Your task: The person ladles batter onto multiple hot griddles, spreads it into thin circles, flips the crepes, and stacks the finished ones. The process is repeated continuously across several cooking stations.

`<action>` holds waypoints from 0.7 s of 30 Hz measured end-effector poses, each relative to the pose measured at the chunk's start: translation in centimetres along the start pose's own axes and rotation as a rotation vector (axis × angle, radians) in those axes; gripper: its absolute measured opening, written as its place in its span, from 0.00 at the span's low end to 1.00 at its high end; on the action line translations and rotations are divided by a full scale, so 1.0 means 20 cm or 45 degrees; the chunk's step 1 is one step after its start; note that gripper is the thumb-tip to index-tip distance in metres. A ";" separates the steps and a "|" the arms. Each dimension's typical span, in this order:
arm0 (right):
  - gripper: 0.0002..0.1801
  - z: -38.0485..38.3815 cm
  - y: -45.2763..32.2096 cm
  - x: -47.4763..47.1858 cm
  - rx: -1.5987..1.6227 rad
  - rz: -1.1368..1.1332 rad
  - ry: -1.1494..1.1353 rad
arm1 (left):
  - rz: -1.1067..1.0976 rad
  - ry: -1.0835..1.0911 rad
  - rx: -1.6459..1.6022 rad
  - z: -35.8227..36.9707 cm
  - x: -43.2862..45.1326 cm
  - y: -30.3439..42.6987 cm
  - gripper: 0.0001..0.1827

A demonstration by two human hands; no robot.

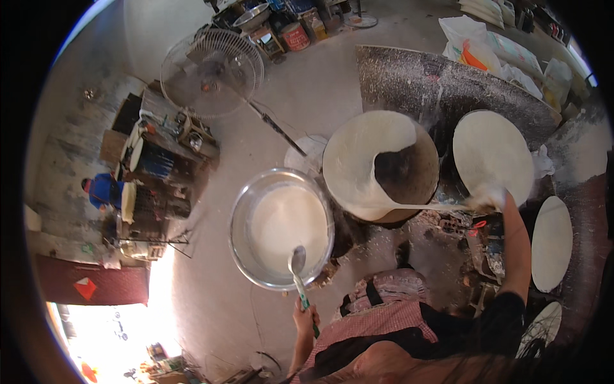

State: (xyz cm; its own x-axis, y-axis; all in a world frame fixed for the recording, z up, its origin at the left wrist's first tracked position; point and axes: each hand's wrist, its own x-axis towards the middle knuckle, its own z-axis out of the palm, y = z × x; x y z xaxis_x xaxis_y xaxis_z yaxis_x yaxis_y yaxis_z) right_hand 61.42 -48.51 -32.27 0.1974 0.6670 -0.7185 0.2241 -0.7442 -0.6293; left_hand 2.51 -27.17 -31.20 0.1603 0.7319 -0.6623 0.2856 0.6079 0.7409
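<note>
My left hand [307, 320] grips the green handle of a metal ladle [298, 261]. Its bowl hangs over a wide steel basin [235, 240] of creamy batter [288, 218]. My right hand [485, 200], blurred, is at the near edge of a round pale sheet [491, 146]. Soft white dough seems to fill that hand, and a long strand [427, 207] stretches from it leftward to a round griddle [424, 168]. On this griddle a thin batter layer [352, 163] forms a swirl, leaving dark metal bare at its middle and right.
More pale round sheets [551, 244] lie at the right edge. A standing fan [213, 72] is at upper left. A flour-dusted dark panel [403, 72] stands behind the griddles, with plastic bags [470, 45] beyond. A person in blue [103, 192] is at far left. Bricks and debris lie between the griddles.
</note>
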 end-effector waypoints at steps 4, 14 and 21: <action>0.16 0.63 0.53 -0.44 0.860 -0.057 0.508 | 0.053 -0.078 -0.039 -0.15 0.08 0.02 0.34; 0.13 1.76 -0.56 0.20 0.022 -0.067 1.312 | 0.066 -0.401 -0.136 -0.48 0.10 0.12 0.38; 0.17 1.73 -0.41 0.17 0.726 -0.246 1.499 | -0.216 -0.651 -0.548 -0.56 0.11 0.01 0.34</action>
State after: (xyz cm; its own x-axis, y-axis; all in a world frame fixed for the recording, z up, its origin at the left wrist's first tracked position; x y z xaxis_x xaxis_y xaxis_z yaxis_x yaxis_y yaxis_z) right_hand 27.14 -41.41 -39.70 0.9784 0.1809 -0.1006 -0.0311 -0.3521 -0.9354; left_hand -7.77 -21.99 -31.23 0.6025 0.4426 -0.6641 -0.0377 0.8470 0.5303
